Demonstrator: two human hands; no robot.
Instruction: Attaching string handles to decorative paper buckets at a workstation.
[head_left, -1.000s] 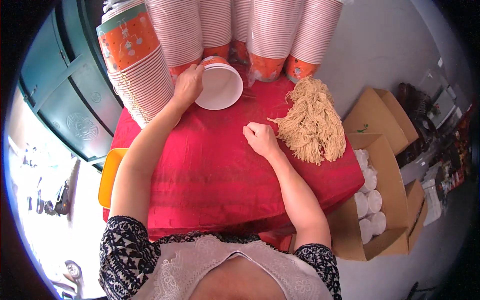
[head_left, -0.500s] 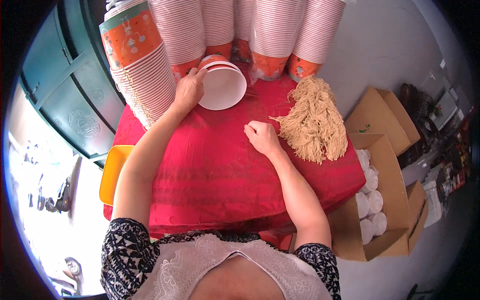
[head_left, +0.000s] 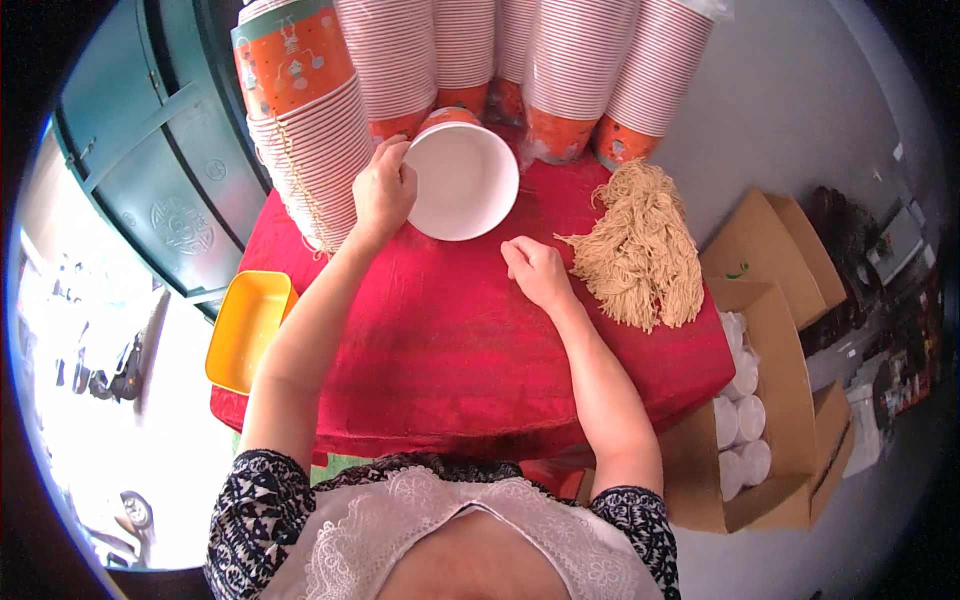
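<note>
My left hand (head_left: pixel 385 192) is closed on the left rim of a paper tub (head_left: pixel 462 182), white inside, its mouth tilted toward me. An orange printed side (head_left: pixel 450 116) shows behind the rim; whether it is this tub's or another's I cannot tell. My right hand (head_left: pixel 538 272) is a loose fist above the red cloth, with nothing seen in it. Just right of it lies a bundle of tan strings (head_left: pixel 645 255). At the left, beside my left wrist, rises a tall stack of nested tubs (head_left: pixel 310 150) with thin tan strings hanging down its side.
More nested tub stacks (head_left: pixel 580 70), some in clear plastic, line the back of the table with its red cloth (head_left: pixel 440 350). A yellow plastic bin (head_left: pixel 250 325) sits at the left edge. On the right, a cardboard box (head_left: pixel 775 390) contains several white cups or lids. Green metal doors (head_left: pixel 150 150) stand left.
The tub in my left hand has turned its mouth more toward me, showing more of its white inside. The right fist stays closed near the strings. The whole view has shifted slightly.
</note>
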